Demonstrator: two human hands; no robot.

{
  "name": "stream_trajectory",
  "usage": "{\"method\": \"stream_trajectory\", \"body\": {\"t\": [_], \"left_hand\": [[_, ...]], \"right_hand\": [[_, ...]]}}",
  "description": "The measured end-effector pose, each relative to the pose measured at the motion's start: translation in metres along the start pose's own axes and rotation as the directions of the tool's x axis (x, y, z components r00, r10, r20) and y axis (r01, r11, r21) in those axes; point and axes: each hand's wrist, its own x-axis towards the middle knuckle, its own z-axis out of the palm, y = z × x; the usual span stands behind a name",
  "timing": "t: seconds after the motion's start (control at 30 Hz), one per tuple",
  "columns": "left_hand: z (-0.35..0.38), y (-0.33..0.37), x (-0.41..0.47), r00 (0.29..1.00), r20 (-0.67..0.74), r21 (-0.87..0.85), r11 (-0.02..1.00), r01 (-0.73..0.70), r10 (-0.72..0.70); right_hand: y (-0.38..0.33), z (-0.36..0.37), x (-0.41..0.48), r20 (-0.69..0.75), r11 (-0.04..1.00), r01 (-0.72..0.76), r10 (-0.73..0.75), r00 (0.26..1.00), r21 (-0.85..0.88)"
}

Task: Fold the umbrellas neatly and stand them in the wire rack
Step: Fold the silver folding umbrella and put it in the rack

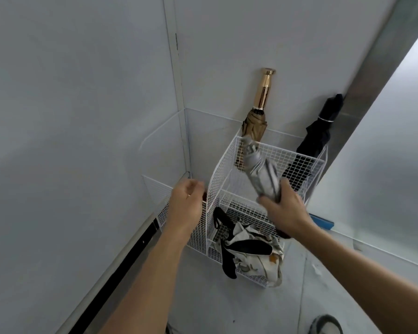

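The grey umbrella, folded, lies slantwise above the wire rack. Its long axis runs from the right hand up and to the left, and its far end points toward the back wall over the rack's tall compartment. The right hand grips its near end, with the fingers wrapped round the bundled cloth. The left hand hovers at the rim of the low mesh compartment on the left with its fingers curled; whether they hold anything cannot be told. The rack stands on a pale grey floor in a corner of plain white wall panels, with a brushed metal frame slanting up on the right. In the tall compartment a gold umbrella stands upright at the back left corner, its shiny handle on top and close to the wall. A black umbrella leans at the back right corner, its lower part showing through the mesh. In the low front compartment a cream and black umbrella lies loose and unfolded, spilling over the front edge. A blue object lies on the floor just right of the rack. A shoe shows at the bottom edge.
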Motion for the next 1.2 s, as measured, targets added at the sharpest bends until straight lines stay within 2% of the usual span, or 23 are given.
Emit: {"method": "stream_trajectory", "body": {"t": [0.07, 0.1, 0.17, 0.23, 0.37, 0.57, 0.73, 0.87, 1.03, 1.13, 1.2], "left_hand": [[0.006, -0.002, 0.009, 0.999, 0.046, 0.079, 0.997, -0.007, 0.004], [0.009, -0.002, 0.013, 0.998, 0.066, 0.109, 0.994, -0.015, 0.007], [0.015, -0.001, 0.023, 0.993, 0.121, 0.159, 0.987, -0.036, 0.017], [0.022, -0.002, 0.031, 0.982, 0.187, 0.195, 0.98, -0.048, 0.011], [0.03, -0.009, 0.048, 0.979, 0.201, 0.26, 0.965, -0.033, -0.021], [0.033, -0.012, 0.06, 0.99, 0.142, 0.287, 0.956, -0.056, 0.016], [0.033, -0.017, 0.062, 0.991, 0.13, 0.286, 0.955, -0.073, 0.037], [0.033, -0.02, 0.062, 0.99, 0.136, 0.277, 0.958, -0.081, 0.045], [0.029, -0.021, 0.061, 0.983, 0.179, 0.263, 0.961, -0.085, 0.038], [0.027, -0.022, 0.057, 0.98, 0.196, 0.241, 0.968, -0.072, 0.024], [0.027, -0.021, 0.053, 0.976, 0.215, 0.235, 0.969, -0.072, 0.021]], "right_hand": [[-0.018, -0.007, 0.028, -0.046, 0.957, -0.02, 0.034, 0.998, 0.288], [-0.027, -0.009, 0.043, -0.114, 0.931, 0.003, 0.042, 0.993, 0.365], [-0.04, -0.011, 0.074, -0.298, 0.937, 0.064, 0.045, 0.954, 0.345], [-0.038, -0.004, 0.105, -0.352, 0.947, 0.038, 0.08, 0.933, 0.318], [0.002, 0.035, 0.148, -0.205, 0.939, -0.173, 0.24, 0.949, 0.297], [0.042, 0.091, 0.168, -0.105, 0.957, -0.263, 0.276, 0.955, 0.12], [0.052, 0.106, 0.185, -0.029, 0.968, -0.249, 0.248, 0.968, -0.018], [0.048, 0.106, 0.19, 0.096, 0.976, -0.189, 0.199, 0.975, -0.108], [0.046, 0.1, 0.189, 0.206, 0.956, -0.248, 0.277, 0.939, -0.155], [0.049, 0.088, 0.178, 0.216, 0.951, -0.253, 0.288, 0.933, -0.176], [0.05, 0.08, 0.177, 0.163, 0.961, -0.232, 0.255, 0.953, -0.152]]}}
